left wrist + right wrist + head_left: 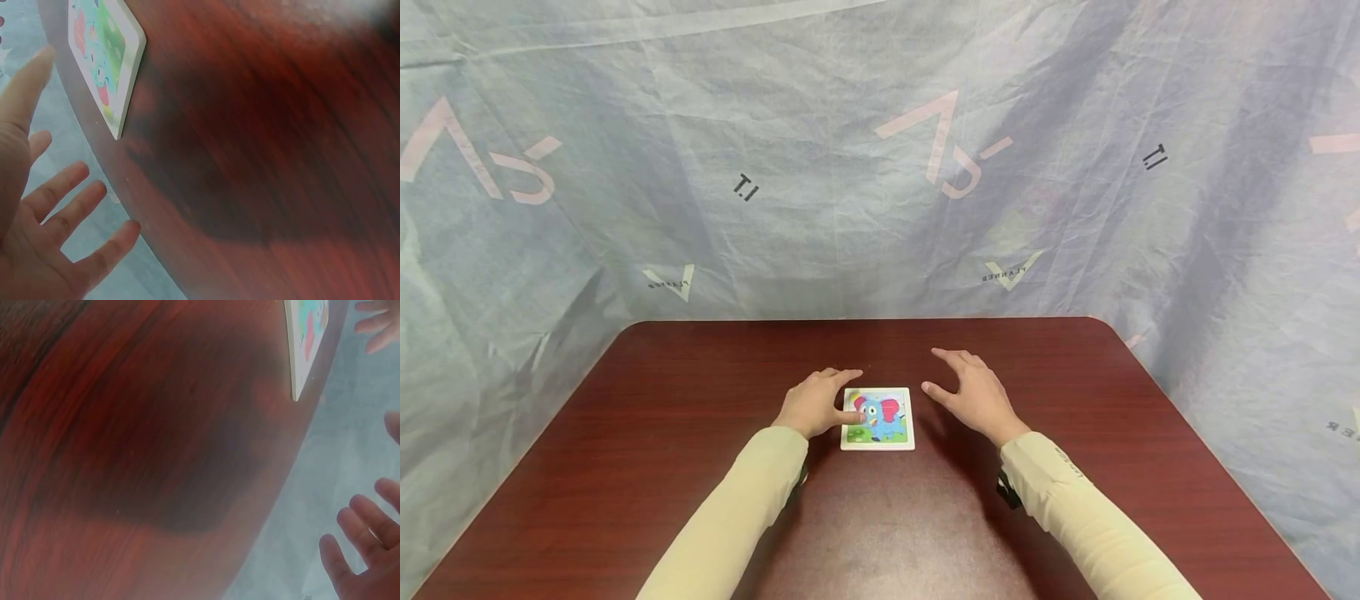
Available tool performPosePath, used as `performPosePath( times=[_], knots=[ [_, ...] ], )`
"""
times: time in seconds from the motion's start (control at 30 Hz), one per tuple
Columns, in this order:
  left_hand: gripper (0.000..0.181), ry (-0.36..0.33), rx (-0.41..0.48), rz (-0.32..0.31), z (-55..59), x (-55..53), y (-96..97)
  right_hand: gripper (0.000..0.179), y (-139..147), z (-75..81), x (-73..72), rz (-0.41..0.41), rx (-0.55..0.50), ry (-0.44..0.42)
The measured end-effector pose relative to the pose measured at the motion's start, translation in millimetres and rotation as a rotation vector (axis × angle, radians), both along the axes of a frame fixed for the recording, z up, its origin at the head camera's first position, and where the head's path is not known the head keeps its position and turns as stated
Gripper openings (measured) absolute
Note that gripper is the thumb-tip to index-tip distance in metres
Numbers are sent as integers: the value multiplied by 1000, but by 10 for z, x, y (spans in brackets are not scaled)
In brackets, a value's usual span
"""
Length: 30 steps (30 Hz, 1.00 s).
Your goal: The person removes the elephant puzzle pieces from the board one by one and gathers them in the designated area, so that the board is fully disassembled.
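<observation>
A small square picture puzzle (pixel 887 421) with a white frame and a blue elephant on it lies flat on the dark red table (pixel 880 508). My left hand (pixel 814 404) hovers at the puzzle's left side, its thumb overlapping the picture in the head view. In the left wrist view that hand's fingers (pixel 81 206) are spread and hold nothing. To the right of the puzzle, my right hand (pixel 976 400) is held above the table, apart from the frame, with thumb and fingers parted. The right wrist view shows its fingers (pixel 369 528) extended, with nothing in them.
A grey fabric curtain (pixel 820 167) with printed letters hangs behind the table and along both sides. The table's far edge has rounded corners. Both forearms wear pale sleeves (pixel 737 508), with a dark band (pixel 1009 490) visible at the right wrist.
</observation>
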<state>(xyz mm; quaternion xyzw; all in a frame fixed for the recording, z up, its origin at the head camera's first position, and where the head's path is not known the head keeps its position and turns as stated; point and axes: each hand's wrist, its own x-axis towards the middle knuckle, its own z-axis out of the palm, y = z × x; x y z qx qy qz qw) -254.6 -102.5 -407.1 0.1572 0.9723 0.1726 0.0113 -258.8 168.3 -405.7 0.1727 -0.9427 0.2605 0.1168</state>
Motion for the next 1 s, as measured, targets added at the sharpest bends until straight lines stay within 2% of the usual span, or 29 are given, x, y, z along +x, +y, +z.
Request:
performPosePath(
  times=[0.33, 0.5, 0.73, 1.0],
  knots=[
    [80, -114, -9, -45, -26, -24, 0, 63, -51, -47, -32, 40, -86, -128],
    [81, -134, -31, -43, -33, -21, -2, 60, -81, -91, -60, 59, -121, -191],
    [80, -166, -32, -44, -54, -9, 26, 60, -116, -132, -82, 75, -96, -226],
    [82, -181, -34, -30, -79, -10, 53, 57, -153, -119, -91, 100, -88, -310]
  ],
)
